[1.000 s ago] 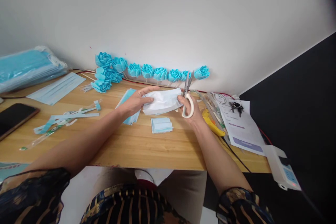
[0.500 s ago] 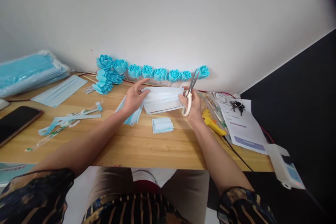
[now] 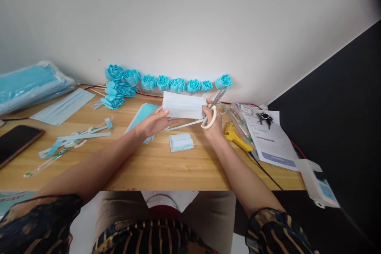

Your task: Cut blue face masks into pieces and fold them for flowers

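A pale face mask sheet (image 3: 185,105) is held up between both hands above the table. My left hand (image 3: 154,122) is closed on its left end, thumb in front and fingers stretched behind and below. My right hand (image 3: 213,125) grips the white-handled scissors (image 3: 219,96), blades pointing up and away, and also pinches the sheet's right end. A narrow white strip (image 3: 184,124) runs just below the sheet, towards my right hand. Under and beside my left hand lie blue mask pieces (image 3: 143,117). A small stack of cut, folded pieces (image 3: 181,142) rests in front of the hands.
Blue flowers (image 3: 177,85) line the wall. A bag of masks (image 3: 32,85), a single mask (image 3: 64,106), a phone (image 3: 19,143) and scraps (image 3: 74,139) lie left. On the right are a yellow glue gun (image 3: 237,137), papers (image 3: 270,137), keys (image 3: 264,118) and a power strip (image 3: 317,182).
The sheet has turned and now looks narrower and flatter, with a thin strip showing below it. My left fingers have moved from above the sheet's edge to beneath it. The scissors stay in my right hand.
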`<state>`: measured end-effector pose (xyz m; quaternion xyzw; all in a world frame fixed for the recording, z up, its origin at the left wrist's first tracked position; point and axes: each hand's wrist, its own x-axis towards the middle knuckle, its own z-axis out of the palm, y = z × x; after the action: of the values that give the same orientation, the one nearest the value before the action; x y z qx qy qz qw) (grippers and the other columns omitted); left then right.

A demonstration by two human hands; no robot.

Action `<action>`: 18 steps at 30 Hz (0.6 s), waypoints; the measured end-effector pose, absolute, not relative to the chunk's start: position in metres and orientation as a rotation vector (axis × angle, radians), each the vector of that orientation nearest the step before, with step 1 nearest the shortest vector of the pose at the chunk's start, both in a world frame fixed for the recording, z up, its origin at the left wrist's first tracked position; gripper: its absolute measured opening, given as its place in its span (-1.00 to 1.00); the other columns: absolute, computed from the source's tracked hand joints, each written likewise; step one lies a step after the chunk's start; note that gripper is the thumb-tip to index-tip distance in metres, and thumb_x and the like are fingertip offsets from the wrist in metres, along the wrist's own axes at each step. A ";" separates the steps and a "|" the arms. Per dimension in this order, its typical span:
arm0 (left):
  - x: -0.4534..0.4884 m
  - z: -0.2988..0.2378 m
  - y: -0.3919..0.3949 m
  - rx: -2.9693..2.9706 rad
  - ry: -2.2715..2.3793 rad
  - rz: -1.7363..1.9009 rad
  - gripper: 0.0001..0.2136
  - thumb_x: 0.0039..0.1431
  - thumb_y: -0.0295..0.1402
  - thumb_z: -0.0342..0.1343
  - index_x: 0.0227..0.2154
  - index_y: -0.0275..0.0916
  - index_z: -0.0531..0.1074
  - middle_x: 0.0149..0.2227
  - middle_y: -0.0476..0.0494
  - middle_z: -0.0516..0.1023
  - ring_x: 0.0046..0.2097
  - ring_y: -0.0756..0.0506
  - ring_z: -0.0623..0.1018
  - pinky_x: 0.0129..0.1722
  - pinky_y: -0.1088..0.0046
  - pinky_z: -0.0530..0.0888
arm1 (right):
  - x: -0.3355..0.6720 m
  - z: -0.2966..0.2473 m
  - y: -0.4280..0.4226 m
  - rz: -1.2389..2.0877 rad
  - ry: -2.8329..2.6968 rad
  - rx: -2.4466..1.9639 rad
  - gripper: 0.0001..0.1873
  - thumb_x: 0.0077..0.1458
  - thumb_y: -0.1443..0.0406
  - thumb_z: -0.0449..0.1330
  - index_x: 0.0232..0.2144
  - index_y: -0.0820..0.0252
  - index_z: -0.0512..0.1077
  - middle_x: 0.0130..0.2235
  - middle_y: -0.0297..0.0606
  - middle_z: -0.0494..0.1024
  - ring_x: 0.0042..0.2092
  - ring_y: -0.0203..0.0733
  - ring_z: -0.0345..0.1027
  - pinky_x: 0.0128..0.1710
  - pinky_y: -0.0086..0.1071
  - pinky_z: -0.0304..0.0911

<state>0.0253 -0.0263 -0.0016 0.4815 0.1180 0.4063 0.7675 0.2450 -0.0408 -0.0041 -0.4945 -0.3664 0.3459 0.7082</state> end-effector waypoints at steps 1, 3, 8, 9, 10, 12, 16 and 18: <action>0.026 -0.002 -0.029 1.075 0.242 0.857 -0.35 0.08 -0.09 0.36 0.23 -0.13 0.41 0.14 -0.29 0.58 0.25 -0.33 0.48 0.23 0.04 0.41 | 0.243 -0.005 -0.042 0.783 -0.819 -1.087 -0.55 -0.17 0.10 0.36 -0.19 0.09 0.45 -0.21 -0.35 0.51 -0.15 -0.25 0.42 -0.16 -0.39 0.34; 0.027 -0.002 -0.034 1.138 0.232 0.825 -0.34 0.09 -0.16 0.36 0.25 -0.14 0.39 0.16 -0.30 0.57 0.29 -0.35 0.44 0.27 -0.01 0.37 | 0.239 -0.005 -0.043 0.843 -0.827 -1.058 -0.54 -0.15 0.12 0.36 -0.16 0.10 0.46 -0.17 -0.32 0.55 -0.11 -0.21 0.45 -0.13 -0.36 0.37; 0.024 0.001 -0.035 1.372 0.340 0.824 -0.34 0.07 -0.12 0.36 0.24 -0.17 0.42 0.23 -0.31 0.51 0.34 -0.39 0.38 0.33 -0.06 0.29 | 0.237 -0.003 -0.043 0.952 -0.737 -0.924 -0.56 -0.18 0.16 0.39 -0.19 0.12 0.46 -0.16 -0.30 0.62 -0.05 -0.15 0.51 0.02 -0.29 0.39; 0.024 0.000 -0.035 1.474 0.389 0.827 -0.36 0.06 -0.14 0.37 0.22 -0.17 0.44 0.25 -0.30 0.49 0.35 -0.38 0.37 0.36 -0.05 0.26 | 0.237 -0.003 -0.042 0.954 -0.714 -0.910 -0.57 -0.19 0.17 0.39 -0.21 0.11 0.46 -0.16 -0.31 0.63 -0.05 -0.15 0.51 0.03 -0.29 0.39; 0.024 -0.002 -0.034 1.587 0.441 0.841 -0.37 0.04 -0.16 0.40 0.20 -0.16 0.47 0.26 -0.28 0.48 0.36 -0.37 0.35 0.39 -0.04 0.21 | 0.237 -0.003 -0.042 0.959 -0.707 -0.908 -0.58 -0.19 0.18 0.39 -0.22 0.11 0.45 -0.15 -0.31 0.63 -0.05 -0.15 0.51 0.03 -0.28 0.39; 0.025 -0.008 -0.033 1.789 0.531 0.886 -0.37 -0.02 -0.20 0.44 0.16 -0.13 0.50 0.25 -0.24 0.50 0.38 -0.35 0.32 0.42 0.00 0.13 | 0.236 -0.003 -0.043 0.965 -0.739 -0.931 -0.59 -0.16 0.16 0.38 -0.21 0.11 0.45 -0.15 -0.30 0.63 -0.06 -0.13 0.52 0.00 -0.27 0.40; 0.029 -0.013 -0.037 1.880 0.629 0.895 -0.44 -0.06 -0.20 0.45 0.07 -0.09 0.56 0.10 -0.21 0.61 0.36 -0.37 0.34 0.36 0.01 0.27 | 0.228 0.001 -0.052 0.947 -0.887 -1.006 -0.61 -0.09 0.12 0.35 -0.19 0.12 0.46 -0.18 -0.30 0.61 -0.13 -0.14 0.48 -0.14 -0.31 0.40; 0.031 -0.012 -0.042 1.828 0.669 0.889 -0.48 -0.05 -0.18 0.44 0.04 -0.06 0.57 0.05 -0.19 0.64 0.34 -0.37 0.36 0.32 0.03 0.33 | 0.223 0.004 -0.059 0.916 -0.977 -1.043 -0.61 -0.08 0.10 0.36 -0.21 0.12 0.46 -0.22 -0.31 0.59 -0.16 -0.15 0.45 -0.17 -0.33 0.38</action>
<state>0.0306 -0.0422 -0.0115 0.7493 0.2742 0.3644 0.4801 0.2230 -0.0586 0.0039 -0.4611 -0.4320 0.4048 0.6610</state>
